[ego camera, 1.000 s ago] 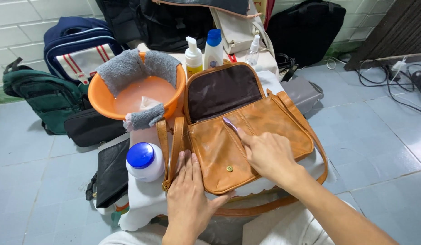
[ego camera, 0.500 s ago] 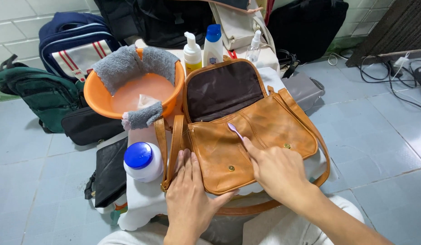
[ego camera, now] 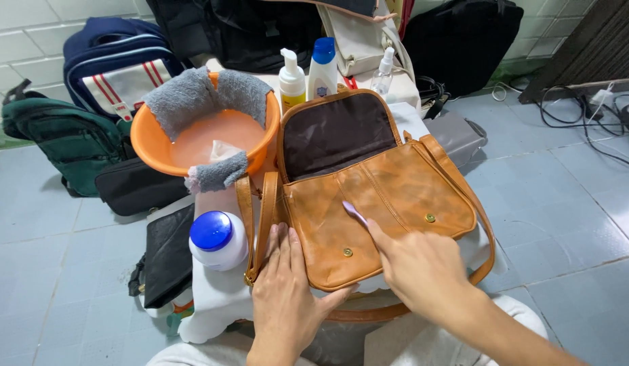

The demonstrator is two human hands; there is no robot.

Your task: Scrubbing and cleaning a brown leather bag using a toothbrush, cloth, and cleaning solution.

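Slid my right hand (ego camera: 423, 271) toward 7 o'clock, pinching a small purple brush (ego camera: 355, 212) on the tan bag (ego camera: 382, 203); left hand (ego camera: 284, 291) spread flat, pinning its 9 o'clock edge.

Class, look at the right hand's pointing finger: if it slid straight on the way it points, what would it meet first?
The right hand points up-left across the tan bag. It would probably meet the open flap's dark lining first, though depth is unclear.

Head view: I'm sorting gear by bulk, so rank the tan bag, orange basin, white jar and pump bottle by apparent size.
1. tan bag
2. orange basin
3. white jar and pump bottle: unsure, the jar sits nearer the camera.
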